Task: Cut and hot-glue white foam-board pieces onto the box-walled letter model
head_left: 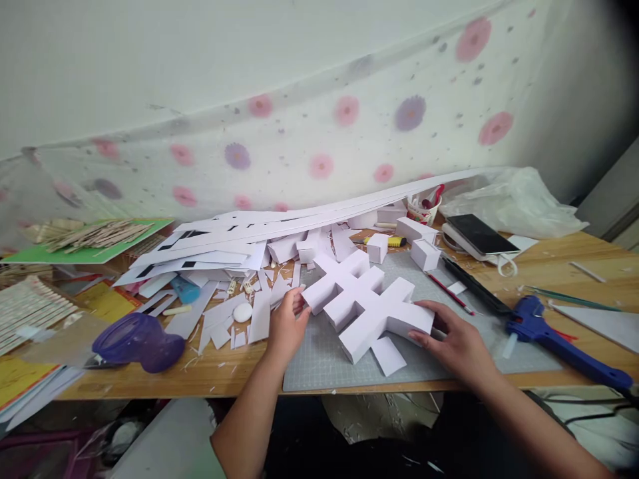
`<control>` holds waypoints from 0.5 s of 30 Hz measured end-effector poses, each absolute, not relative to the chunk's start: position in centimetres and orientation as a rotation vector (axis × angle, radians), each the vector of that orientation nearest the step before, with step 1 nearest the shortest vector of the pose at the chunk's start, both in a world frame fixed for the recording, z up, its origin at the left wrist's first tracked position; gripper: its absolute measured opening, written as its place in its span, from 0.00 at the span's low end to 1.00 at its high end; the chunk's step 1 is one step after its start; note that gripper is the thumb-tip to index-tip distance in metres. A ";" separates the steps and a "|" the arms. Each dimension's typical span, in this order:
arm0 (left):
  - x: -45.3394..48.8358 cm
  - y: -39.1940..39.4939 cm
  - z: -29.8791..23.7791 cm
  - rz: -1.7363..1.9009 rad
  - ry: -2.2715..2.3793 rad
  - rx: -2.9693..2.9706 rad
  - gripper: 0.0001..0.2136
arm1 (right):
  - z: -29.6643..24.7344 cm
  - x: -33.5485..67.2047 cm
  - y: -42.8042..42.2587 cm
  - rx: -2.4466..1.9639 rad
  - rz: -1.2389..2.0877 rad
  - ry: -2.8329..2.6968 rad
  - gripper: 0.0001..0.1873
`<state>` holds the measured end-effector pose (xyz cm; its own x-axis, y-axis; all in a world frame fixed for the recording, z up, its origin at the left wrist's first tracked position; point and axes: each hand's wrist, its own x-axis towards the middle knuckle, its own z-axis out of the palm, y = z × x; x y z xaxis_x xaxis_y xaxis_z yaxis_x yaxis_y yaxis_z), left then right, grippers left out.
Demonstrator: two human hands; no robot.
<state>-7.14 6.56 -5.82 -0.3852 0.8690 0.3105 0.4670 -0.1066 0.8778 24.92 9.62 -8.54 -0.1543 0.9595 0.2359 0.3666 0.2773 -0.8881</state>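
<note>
A white foam-board model (367, 303) shaped like crossed bars lies on a grey cutting mat (324, 362) in the middle of the wooden table. My left hand (287, 326) grips its left end, fingers curled on the edge. My right hand (456, 339) holds its right end, fingers wrapped against the side. A loose white flap (388, 356) sticks out from under the model near the mat's front.
White board sheets and offcuts (224, 256) pile up at the left and back. A blue glue gun (554, 339) lies at the right, a black ruler (469, 286) and red pencil (449, 293) beside the mat. A purple holder (137, 342) sits left; a phone (479, 234) at back right.
</note>
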 end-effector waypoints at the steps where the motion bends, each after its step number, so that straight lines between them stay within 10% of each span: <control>1: -7.2 6.8 -5.6 1.483 1.796 1.490 0.19 | -8.7 24.8 9.2 -1.265 0.837 -1.683 0.27; 15: -0.9 10.7 -0.2 0.705 1.452 2.400 0.17 | -9.1 25.1 8.1 -1.078 0.893 -1.727 0.27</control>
<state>-0.85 10.69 -0.18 0.3866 0.8805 0.2742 0.7603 -0.4726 0.4456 25.10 8.11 -9.12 -0.2292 0.9247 0.3040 0.2862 0.3626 -0.8869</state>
